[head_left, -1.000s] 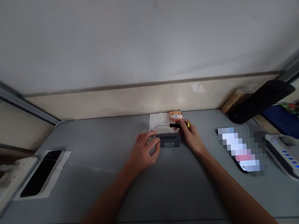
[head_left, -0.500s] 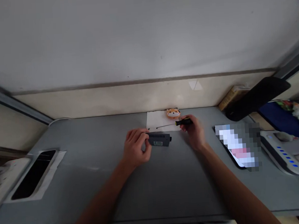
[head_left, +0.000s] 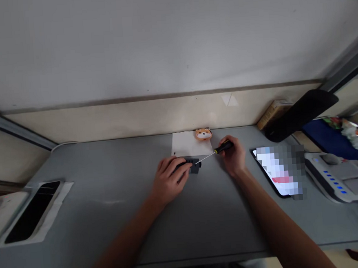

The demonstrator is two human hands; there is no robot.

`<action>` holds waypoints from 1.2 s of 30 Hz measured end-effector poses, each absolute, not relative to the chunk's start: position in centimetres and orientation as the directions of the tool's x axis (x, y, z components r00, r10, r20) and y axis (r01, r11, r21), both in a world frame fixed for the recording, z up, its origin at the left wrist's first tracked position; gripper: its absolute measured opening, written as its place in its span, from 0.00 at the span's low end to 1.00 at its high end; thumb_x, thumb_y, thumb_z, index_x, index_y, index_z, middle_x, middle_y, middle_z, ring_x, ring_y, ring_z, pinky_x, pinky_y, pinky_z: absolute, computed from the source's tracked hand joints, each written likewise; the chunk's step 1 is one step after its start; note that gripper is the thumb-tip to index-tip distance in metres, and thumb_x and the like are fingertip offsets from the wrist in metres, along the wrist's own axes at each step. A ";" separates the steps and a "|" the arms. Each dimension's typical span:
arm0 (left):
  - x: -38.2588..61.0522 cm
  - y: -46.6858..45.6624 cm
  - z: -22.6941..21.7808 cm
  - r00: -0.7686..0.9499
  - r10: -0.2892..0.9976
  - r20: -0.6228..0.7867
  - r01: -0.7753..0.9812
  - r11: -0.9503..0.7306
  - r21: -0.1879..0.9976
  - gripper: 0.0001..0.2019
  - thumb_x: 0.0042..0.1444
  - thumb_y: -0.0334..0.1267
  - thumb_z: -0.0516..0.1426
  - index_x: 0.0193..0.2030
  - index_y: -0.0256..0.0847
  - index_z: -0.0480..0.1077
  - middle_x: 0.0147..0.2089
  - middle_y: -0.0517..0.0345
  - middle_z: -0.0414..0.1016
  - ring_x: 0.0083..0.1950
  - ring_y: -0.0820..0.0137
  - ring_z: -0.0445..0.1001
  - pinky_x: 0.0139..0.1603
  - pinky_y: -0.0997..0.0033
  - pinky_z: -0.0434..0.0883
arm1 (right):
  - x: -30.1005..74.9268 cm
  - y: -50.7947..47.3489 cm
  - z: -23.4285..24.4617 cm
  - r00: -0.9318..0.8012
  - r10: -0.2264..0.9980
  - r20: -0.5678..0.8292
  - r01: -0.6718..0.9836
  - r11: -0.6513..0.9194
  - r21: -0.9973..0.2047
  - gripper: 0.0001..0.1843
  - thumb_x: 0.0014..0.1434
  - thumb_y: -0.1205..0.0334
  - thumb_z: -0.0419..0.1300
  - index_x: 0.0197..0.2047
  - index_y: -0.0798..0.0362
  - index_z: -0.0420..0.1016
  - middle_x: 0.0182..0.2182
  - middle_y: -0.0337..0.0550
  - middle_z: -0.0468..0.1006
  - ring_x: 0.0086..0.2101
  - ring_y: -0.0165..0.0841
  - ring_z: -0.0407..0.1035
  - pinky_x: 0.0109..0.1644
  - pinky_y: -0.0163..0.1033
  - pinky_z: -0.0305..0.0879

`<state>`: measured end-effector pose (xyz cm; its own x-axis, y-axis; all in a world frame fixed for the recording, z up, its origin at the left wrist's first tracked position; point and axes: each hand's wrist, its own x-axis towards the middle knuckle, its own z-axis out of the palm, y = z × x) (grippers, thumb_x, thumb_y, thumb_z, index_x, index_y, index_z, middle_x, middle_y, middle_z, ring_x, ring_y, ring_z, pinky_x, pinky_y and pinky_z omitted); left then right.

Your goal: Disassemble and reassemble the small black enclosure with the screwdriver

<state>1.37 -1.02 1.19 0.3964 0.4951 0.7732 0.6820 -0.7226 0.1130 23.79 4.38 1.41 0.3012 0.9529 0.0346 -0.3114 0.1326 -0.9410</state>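
Counter (head_left: 108, 171): wide lane between dark phone (head_left: 34, 211) and left hand (head_left: 171, 177); open bay between forearms (head_left: 262, 205). Obstacles: orange animal-faced case (head_left: 203, 134), rear wall (head_left: 119, 119); lit phone (head_left: 273, 172) at right.

the left portion of the vented box (head_left: 195, 168) is concealed under the left hand (head_left: 171, 177). right of the box, the screwdriver (head_left: 224, 147) handle is partly covered by the right hand (head_left: 235, 158); tip seating is too small to verify. beyond the box, a dark speck (head_left: 174, 153) is unidentifiable. far right of the box, the white unit (head_left: 333, 178) is cut off at the frame edge.
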 end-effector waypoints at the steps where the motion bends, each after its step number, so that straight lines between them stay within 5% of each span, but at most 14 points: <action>1: 1.3 -1.0 1.2 0.401 0.488 0.775 0.679 -0.727 0.107 0.12 0.64 0.26 0.59 0.48 0.44 0.77 0.43 0.55 0.81 0.47 0.64 0.77 0.52 0.63 0.71 | 23.8 4.4 1.3 0.300 0.953 0.042 -0.302 0.136 -0.944 0.19 0.55 0.42 0.59 0.23 0.47 0.66 0.20 0.36 0.64 0.19 0.29 0.56 0.20 0.38 0.51; 11: 1.4 -1.2 1.3 0.458 0.482 0.747 0.698 -0.715 0.033 0.13 0.65 0.26 0.58 0.51 0.45 0.77 0.44 0.53 0.80 0.45 0.65 0.77 0.50 0.63 0.71 | 23.7 4.2 1.6 0.328 0.944 0.026 -0.385 0.159 -0.909 0.14 0.50 0.48 0.63 0.24 0.48 0.70 0.22 0.37 0.68 0.19 0.28 0.59 0.20 0.36 0.51; 17: 1.6 -1.2 1.5 0.473 0.520 0.711 0.703 -0.709 0.051 0.13 0.64 0.26 0.58 0.49 0.45 0.77 0.45 0.53 0.79 0.47 0.63 0.75 0.51 0.61 0.70 | 24.0 4.3 1.5 0.292 0.954 0.061 -0.314 0.156 -0.937 0.19 0.53 0.41 0.60 0.26 0.47 0.69 0.23 0.38 0.70 0.20 0.29 0.59 0.21 0.38 0.54; 28: 2.1 -2.2 0.8 0.566 0.480 0.670 0.642 -0.767 0.008 0.20 0.65 0.26 0.53 0.62 0.41 0.72 0.51 0.48 0.80 0.54 0.60 0.77 0.56 0.59 0.74 | 21.6 2.8 2.0 -0.039 0.993 0.115 0.095 0.119 -0.988 0.23 0.57 0.36 0.63 0.40 0.48 0.80 0.32 0.41 0.82 0.26 0.31 0.67 0.32 0.38 0.66; 31: 1.3 -1.9 1.2 0.543 0.475 0.692 0.595 -0.800 0.083 0.22 0.63 0.24 0.54 0.62 0.41 0.70 0.53 0.48 0.80 0.55 0.61 0.77 0.57 0.60 0.74 | 21.7 2.8 1.8 -0.072 0.990 0.124 0.114 0.132 -0.985 0.23 0.58 0.36 0.63 0.41 0.47 0.81 0.37 0.43 0.83 0.31 0.33 0.71 0.36 0.39 0.68; 36: -0.3 -1.1 1.8 0.472 0.640 0.606 0.586 -0.741 0.327 0.22 0.60 0.25 0.53 0.60 0.44 0.70 0.54 0.48 0.77 0.54 0.60 0.78 0.56 0.57 0.77 | 21.9 3.0 1.6 -0.078 0.989 0.129 0.126 0.138 -0.982 0.24 0.58 0.35 0.62 0.41 0.47 0.82 0.37 0.44 0.83 0.33 0.35 0.72 0.36 0.40 0.67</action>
